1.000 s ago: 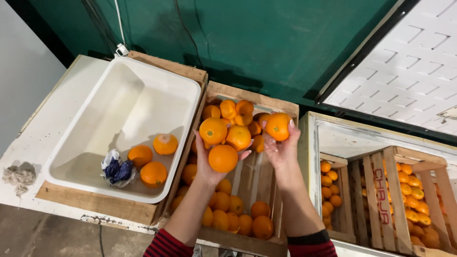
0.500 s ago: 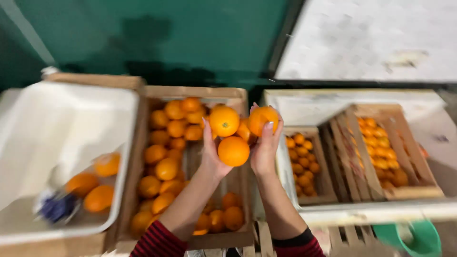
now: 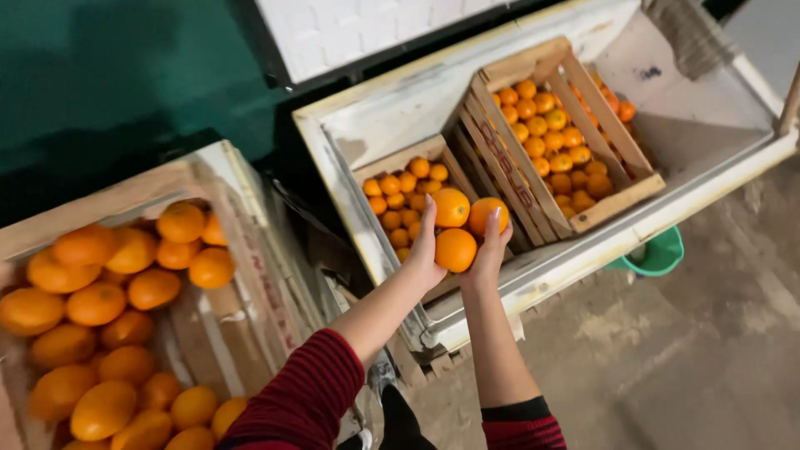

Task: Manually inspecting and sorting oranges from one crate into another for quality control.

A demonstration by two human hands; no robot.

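Oranges, three in number, are carried between both hands, held above the near edge of a white tray. The left hand is cupped against the left side of the cluster, fingers upright and pressed to the fruit; the right hand is cupped against the right side, fingertips raised along the rightmost orange. Each hand's grip is therefore closed on the oranges, with the load shared: one orange sits low between the palms, and two are stacked above it, side by side. Both forearms are extended forward, and red-and-black striped sleeves are pushed back toward the elbows. Directly behind the held fruit, a small wooden crate of smaller oranges stands inside the white tray. Just beside it, to the right, a larger wooden crate is set at an angle, filled in two compartments with small oranges. At the left of the view, well apart from the hands, a third wooden crate holds larger oranges, piled loosely. A green bucket is partly visible beneath the tray's front rim. The floor below is bare grey concrete. A dark green wall is seen behind the crates.
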